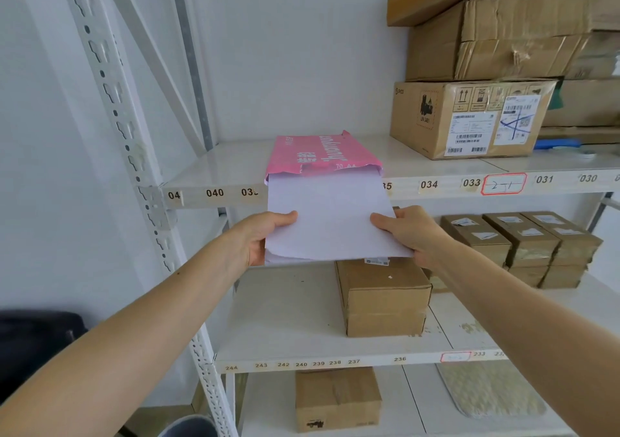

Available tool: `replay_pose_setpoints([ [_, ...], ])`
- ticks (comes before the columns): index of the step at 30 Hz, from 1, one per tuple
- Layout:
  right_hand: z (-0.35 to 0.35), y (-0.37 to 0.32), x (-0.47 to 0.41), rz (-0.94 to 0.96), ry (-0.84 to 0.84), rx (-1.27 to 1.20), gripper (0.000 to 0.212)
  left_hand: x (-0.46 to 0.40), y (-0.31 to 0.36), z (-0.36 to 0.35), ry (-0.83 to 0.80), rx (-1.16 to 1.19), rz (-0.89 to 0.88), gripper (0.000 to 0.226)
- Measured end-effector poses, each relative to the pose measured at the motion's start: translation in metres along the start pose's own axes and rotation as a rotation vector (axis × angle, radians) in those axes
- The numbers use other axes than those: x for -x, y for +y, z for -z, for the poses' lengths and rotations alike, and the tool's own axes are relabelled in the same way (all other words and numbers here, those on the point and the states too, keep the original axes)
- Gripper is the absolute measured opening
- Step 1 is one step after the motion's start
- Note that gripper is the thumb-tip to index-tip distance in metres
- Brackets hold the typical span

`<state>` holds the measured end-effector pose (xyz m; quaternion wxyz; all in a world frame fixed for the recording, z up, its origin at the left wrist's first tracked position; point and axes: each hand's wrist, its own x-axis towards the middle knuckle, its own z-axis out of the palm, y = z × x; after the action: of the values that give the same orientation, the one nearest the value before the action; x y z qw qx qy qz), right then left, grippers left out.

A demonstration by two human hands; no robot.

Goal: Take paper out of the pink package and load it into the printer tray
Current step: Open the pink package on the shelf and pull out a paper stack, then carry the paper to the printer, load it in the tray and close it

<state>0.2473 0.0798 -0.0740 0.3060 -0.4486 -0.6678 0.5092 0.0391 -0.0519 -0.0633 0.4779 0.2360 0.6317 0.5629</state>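
A pink package (pixel 318 153) lies on the upper white shelf (pixel 231 168), its open end facing me. A stack of white paper (pixel 330 215) sticks halfway out of that opening, past the shelf's front edge. My left hand (pixel 265 235) grips the stack's near left corner, thumb on top. On the near right corner my right hand (pixel 407 230) holds the same stack, thumb on top too. The paper's far end is still inside the package. No printer is in view.
Stacked cardboard boxes (pixel 476 114) fill the upper shelf's right side. Below the paper sit a brown box (pixel 382 297) and several small cartons (pixel 523 242) on the middle shelf. Another box (pixel 337 398) stands lower down. A perforated steel upright (pixel 134 154) rises at left.
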Motion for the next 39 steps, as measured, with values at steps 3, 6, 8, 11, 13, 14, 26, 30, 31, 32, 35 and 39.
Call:
replay_pose_setpoints([
  [3, 0.004, 0.006, 0.005, 0.027, 0.026, 0.074, 0.024, 0.008, -0.007, -0.01, 0.023, 0.022, 0.019, 0.012],
  [6, 0.009, 0.014, 0.01, 0.038, 0.016, 0.133, 0.027, 0.011, -0.018, -0.015, 0.029, 0.059, 0.051, 0.013],
  [8, 0.011, 0.021, 0.014, 0.041, 0.02, 0.162, 0.023, 0.015, -0.029, -0.022, 0.074, 0.079, 0.055, 0.016],
  [11, 0.011, 0.034, 0.02, 0.049, 0.034, 0.183, 0.025, 0.018, -0.052, -0.035, 0.137, 0.098, 0.026, 0.026],
  [13, 0.01, 0.044, 0.026, 0.054, 0.026, 0.177, 0.026, 0.021, -0.067, -0.044, 0.183, 0.107, -0.001, 0.027],
  [14, 0.01, 0.05, 0.03, 0.053, 0.024, 0.174, 0.027, 0.023, -0.075, -0.048, 0.201, 0.112, -0.013, 0.026],
  [26, 0.042, 0.101, 0.088, 0.161, 0.138, 0.373, 0.014, 0.056, -0.148, -0.127, 0.381, 0.068, -0.155, 0.016],
  [30, 0.07, 0.112, 0.101, 0.191, 0.206, 0.39, 0.018, 0.061, -0.157, -0.159, 0.352, 0.06, -0.176, 0.015],
  [31, 0.079, 0.116, 0.104, 0.2, 0.232, 0.382, 0.019, 0.061, -0.158, -0.166, 0.335, 0.051, -0.187, 0.015],
  [32, 0.088, 0.119, 0.107, 0.214, 0.26, 0.37, 0.02, 0.061, -0.158, -0.175, 0.315, 0.045, -0.204, 0.016],
  [35, 0.117, 0.127, 0.116, 0.226, 0.323, 0.345, 0.019, 0.059, -0.158, -0.203, 0.27, 0.02, -0.26, 0.017],
  [39, 0.158, 0.141, 0.122, 0.185, 0.4, 0.328, 0.016, 0.055, -0.158, -0.248, 0.192, -0.02, -0.336, 0.015],
])
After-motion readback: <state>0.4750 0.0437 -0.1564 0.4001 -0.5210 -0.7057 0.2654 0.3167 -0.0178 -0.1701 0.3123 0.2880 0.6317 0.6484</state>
